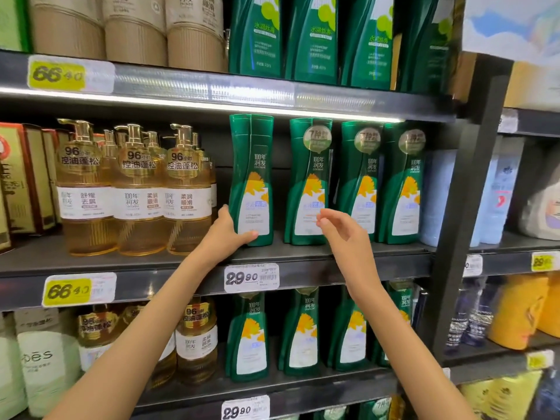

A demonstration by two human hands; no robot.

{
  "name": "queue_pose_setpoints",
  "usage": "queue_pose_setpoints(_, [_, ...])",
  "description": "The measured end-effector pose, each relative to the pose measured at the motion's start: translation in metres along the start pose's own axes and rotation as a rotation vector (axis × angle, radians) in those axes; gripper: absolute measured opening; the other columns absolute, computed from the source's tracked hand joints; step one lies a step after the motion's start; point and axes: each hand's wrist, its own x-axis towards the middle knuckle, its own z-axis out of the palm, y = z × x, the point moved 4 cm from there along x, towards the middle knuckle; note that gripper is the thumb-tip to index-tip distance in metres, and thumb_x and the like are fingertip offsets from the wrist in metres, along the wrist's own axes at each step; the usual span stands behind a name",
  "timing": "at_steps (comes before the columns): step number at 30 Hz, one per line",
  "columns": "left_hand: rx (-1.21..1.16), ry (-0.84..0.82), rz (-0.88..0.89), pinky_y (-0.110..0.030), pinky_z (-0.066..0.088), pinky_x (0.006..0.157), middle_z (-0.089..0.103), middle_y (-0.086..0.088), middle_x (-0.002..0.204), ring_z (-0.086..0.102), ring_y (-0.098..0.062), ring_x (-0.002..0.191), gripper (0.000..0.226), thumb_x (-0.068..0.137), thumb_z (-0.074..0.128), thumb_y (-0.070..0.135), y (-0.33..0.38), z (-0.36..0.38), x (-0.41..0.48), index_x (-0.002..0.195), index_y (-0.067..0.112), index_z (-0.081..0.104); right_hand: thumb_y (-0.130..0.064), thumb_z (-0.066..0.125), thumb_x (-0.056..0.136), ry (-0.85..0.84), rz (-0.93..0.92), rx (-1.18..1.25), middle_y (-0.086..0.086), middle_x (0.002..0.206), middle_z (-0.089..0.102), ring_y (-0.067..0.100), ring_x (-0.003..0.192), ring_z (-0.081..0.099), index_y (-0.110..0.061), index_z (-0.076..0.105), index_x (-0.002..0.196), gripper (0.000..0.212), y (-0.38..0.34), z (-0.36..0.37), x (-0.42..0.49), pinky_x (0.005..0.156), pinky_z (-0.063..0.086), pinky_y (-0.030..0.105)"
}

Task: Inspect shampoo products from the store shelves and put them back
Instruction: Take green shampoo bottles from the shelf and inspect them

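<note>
left hand (pixel 225 231) centre frame, thumb and fingers wrapped round the foot of green bottle (pixel 251 177) | right hand (pixel 339 228) just right, fingers loosely bent, holding nothing, before 2nd bottle (pixel 309 177) | green bottle upright on middle shelf (pixel 181 262), above 29.90 tag (pixel 251 277) | 3 amber pump bottles (pixel 136 192) left of it

dark grey metal shelf (pixel 303 253) has got amber plastic pump bottles (pixel 138 192) left of the left hand (pixel 227 234), curvy green plastic shampoo bottles (pixel 307 189) right of it
</note>
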Motion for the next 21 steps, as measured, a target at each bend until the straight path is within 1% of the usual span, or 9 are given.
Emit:
queue_pose_setpoints(2, [0.048, 0.029, -0.061, -0.032, 0.039, 0.101, 0.049, -0.011, 0.137, 0.047, -0.023, 0.125, 0.059, 0.085, 0.065, 0.018, 0.005, -0.002, -0.009, 0.133, 0.004, 0.035, -0.021, 0.054, 0.095, 0.036, -0.034, -0.070, -0.008, 0.120, 0.061, -0.008, 0.103, 0.055, -0.016, 0.057, 0.125, 0.030, -0.004, -0.005, 0.011, 0.082, 0.041, 0.000])
queue_pose_setpoints(3, [0.076, 0.049, -0.078, -0.030, 0.040, 0.096, 0.050, -0.012, 0.135, 0.048, -0.024, 0.123, 0.053, 0.087, 0.063, 0.019, 0.008, -0.003, -0.017, 0.131, 0.003, 0.038, -0.023, 0.054, 0.096, 0.040, -0.047, -0.110, -0.006, 0.126, 0.058, -0.004, 0.108, 0.054, -0.015, 0.053, 0.129, 0.035, -0.006, -0.005, 0.017, 0.087, 0.039, 0.002])
queue_pose_setpoints(6, [0.183, 0.116, -0.052, -0.028, 0.040, 0.094, 0.050, -0.013, 0.136, 0.049, -0.025, 0.123, 0.051, 0.090, 0.059, 0.019, 0.021, -0.003, -0.048, 0.134, 0.003, 0.039, -0.028, 0.054, 0.095, 0.029, -0.065, -0.194, -0.002, 0.144, 0.043, 0.010, 0.131, 0.040, -0.014, 0.038, 0.142, 0.051, -0.008, 0.001, 0.033, 0.104, 0.031, 0.017])
queue_pose_setpoints(9, [0.152, 0.247, 0.070, -0.027, 0.035, 0.100, 0.048, -0.006, 0.138, 0.046, -0.020, 0.126, 0.053, 0.091, 0.056, 0.016, 0.031, -0.001, -0.080, 0.140, 0.010, 0.036, -0.032, 0.053, 0.096, 0.021, -0.057, -0.265, 0.001, 0.153, 0.031, 0.015, 0.139, 0.030, -0.012, 0.026, 0.148, 0.062, -0.008, 0.007, 0.048, 0.111, 0.026, 0.027])
queue_pose_setpoints(12, [0.039, 0.232, 0.189, -0.018, 0.036, 0.096, 0.056, 0.006, 0.127, 0.052, -0.007, 0.115, 0.043, 0.091, 0.055, 0.015, 0.039, 0.006, -0.088, 0.134, 0.018, 0.047, -0.034, 0.052, 0.096, 0.009, 0.025, -0.292, 0.004, 0.149, 0.037, 0.018, 0.138, 0.033, -0.010, 0.024, 0.148, 0.064, -0.004, 0.013, 0.060, 0.107, 0.030, 0.027])
queue_pose_setpoints(14, [-0.021, 0.185, 0.211, -0.006, 0.036, 0.087, 0.060, 0.010, 0.119, 0.055, 0.001, 0.104, 0.037, 0.091, 0.054, 0.014, 0.044, 0.010, -0.083, 0.128, 0.020, 0.054, -0.035, 0.052, 0.096, -0.013, 0.087, -0.268, 0.000, 0.129, 0.052, 0.018, 0.130, 0.043, -0.010, 0.027, 0.147, 0.062, 0.001, 0.017, 0.063, 0.092, 0.035, 0.021])
queue_pose_setpoints(15, [-0.044, 0.176, 0.216, -0.001, 0.037, 0.083, 0.061, 0.011, 0.117, 0.055, 0.004, 0.102, 0.035, 0.091, 0.054, 0.014, 0.044, 0.011, -0.080, 0.126, 0.020, 0.056, -0.036, 0.052, 0.095, -0.017, 0.105, -0.262, -0.001, 0.124, 0.053, 0.017, 0.127, 0.046, -0.009, 0.028, 0.147, 0.063, 0.003, 0.019, 0.064, 0.089, 0.034, 0.020])
queue_pose_setpoints(18, [-0.101, 0.166, 0.221, 0.004, 0.037, 0.082, 0.062, 0.013, 0.115, 0.053, 0.013, 0.100, 0.033, 0.092, 0.054, 0.013, 0.041, 0.012, -0.074, 0.124, 0.021, 0.058, -0.031, 0.054, 0.095, 0.024, 0.110, -0.249, 0.005, 0.135, 0.051, 0.019, 0.125, 0.047, -0.006, 0.028, 0.145, 0.061, 0.007, 0.020, 0.065, 0.094, 0.036, 0.022])
queue_pose_setpoints(21, [-0.126, 0.149, 0.217, 0.007, 0.035, 0.079, 0.061, 0.015, 0.111, 0.051, 0.022, 0.094, 0.031, 0.092, 0.052, 0.012, 0.036, 0.011, -0.073, 0.120, 0.024, 0.059, -0.021, 0.058, 0.093, 0.125, 0.067, -0.244, 0.010, 0.131, 0.051, 0.020, 0.119, 0.049, -0.002, 0.035, 0.138, 0.054, 0.005, 0.025, 0.060, 0.089, 0.035, 0.017])
